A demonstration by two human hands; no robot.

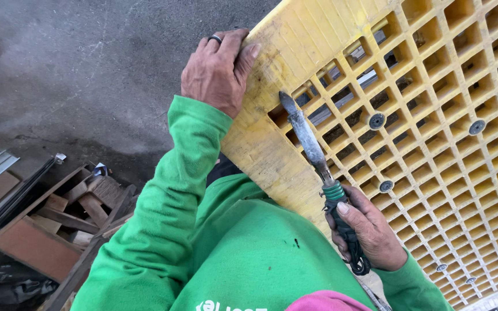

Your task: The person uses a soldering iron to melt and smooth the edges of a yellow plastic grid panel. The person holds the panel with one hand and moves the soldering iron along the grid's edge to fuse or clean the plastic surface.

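The right hand (369,230) has its grip closed around the dark, cord-wrapped handle of a flat-bladed metal tool (309,144), thumb pressed near the green collar. The blade tip lies on the solid edge of the yellow plastic grid pallet (433,144), beside its first row of cells. The left hand (217,69), a ring on one finger, presses flat over the pallet's outer edge, holding nothing. If the blade skids off the smooth plastic it could run toward that bracing hand, which sits near the tip's line. The pallet, tilted above the concrete floor (87,75), could also shift under a hard push
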